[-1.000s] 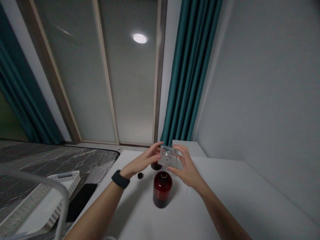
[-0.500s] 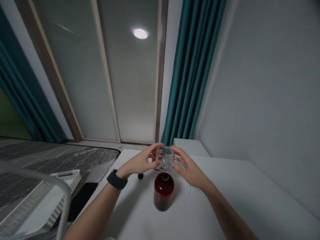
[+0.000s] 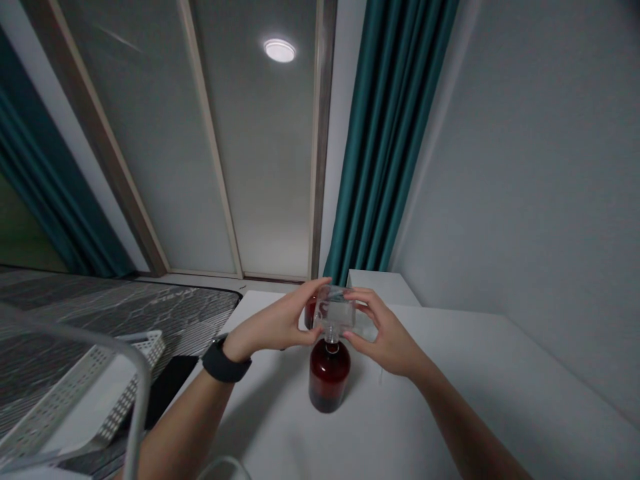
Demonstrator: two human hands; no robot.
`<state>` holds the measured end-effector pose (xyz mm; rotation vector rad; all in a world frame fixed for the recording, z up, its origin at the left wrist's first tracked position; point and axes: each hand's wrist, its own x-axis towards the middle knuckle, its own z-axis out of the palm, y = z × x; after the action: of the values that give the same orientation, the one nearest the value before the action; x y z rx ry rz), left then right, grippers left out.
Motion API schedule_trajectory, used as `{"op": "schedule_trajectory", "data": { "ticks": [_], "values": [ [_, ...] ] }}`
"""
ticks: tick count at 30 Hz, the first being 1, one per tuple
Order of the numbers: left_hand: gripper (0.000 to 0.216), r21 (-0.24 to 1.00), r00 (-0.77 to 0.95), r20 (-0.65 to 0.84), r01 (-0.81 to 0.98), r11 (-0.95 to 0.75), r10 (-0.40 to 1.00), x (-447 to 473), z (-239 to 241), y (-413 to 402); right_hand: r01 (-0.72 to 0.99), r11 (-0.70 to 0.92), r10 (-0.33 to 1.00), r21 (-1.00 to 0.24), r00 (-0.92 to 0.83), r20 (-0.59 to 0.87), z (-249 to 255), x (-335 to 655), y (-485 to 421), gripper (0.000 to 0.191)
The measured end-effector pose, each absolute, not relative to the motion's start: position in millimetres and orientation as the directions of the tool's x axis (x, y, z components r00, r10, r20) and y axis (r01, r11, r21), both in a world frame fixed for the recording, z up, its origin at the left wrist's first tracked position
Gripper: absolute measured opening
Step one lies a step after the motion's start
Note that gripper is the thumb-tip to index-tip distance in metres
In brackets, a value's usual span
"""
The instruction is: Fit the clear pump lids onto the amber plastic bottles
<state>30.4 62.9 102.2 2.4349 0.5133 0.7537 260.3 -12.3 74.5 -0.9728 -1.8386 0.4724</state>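
A clear, square-sided bottle point(image 3: 336, 311) is upside down between my two hands, its narrow neck pointing down. That neck meets the mouth of a dark red bottle point(image 3: 329, 383), which stands upright on the white table; I cannot tell how far in it goes. My left hand point(image 3: 283, 323), with a black band on the wrist, grips the clear bottle's left side between thumb and fingers. On the other side my right hand point(image 3: 387, 337) does the same. Behind my left fingers, part of a second dark red bottle point(image 3: 310, 312) shows.
The white table point(image 3: 400, 427) extends along the grey wall on the right. A white perforated basket point(image 3: 107, 393) and a black flat object point(image 3: 167, 390) lie at left. A blurred grey curved bar point(image 3: 143, 393) crosses the lower left; a pale loop point(image 3: 225, 460) is at the bottom edge.
The clear bottle has come down so its neck meets the red bottle's mouth; before, they looked apart. The small black round thing on the table is now hidden by my left hand.
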Motion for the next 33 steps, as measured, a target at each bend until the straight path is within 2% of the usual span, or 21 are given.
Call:
{"op": "schedule_trajectory", "data": {
  "ticks": [7,15,33],
  "values": [
    [0.076,0.515,0.794,0.400,0.217,-0.829,0.457,32.5,108.2,56.9,0.473,0.637,0.761,-0.608,-0.263,0.593,73.9,262.1,-12.8,0.054],
    [0.074,0.493,0.811,0.348,0.268,-0.828,0.470,31.9,113.2,50.8,0.594,0.628,0.755,-0.502,-0.310,0.578,78.9,261.6,-21.6,0.054],
    [0.068,0.408,0.813,0.427,0.218,-0.887,0.396,31.9,120.1,44.6,0.609,0.686,0.687,-0.399,-0.362,0.630,82.4,260.1,-24.4,0.056]
  ]
}}
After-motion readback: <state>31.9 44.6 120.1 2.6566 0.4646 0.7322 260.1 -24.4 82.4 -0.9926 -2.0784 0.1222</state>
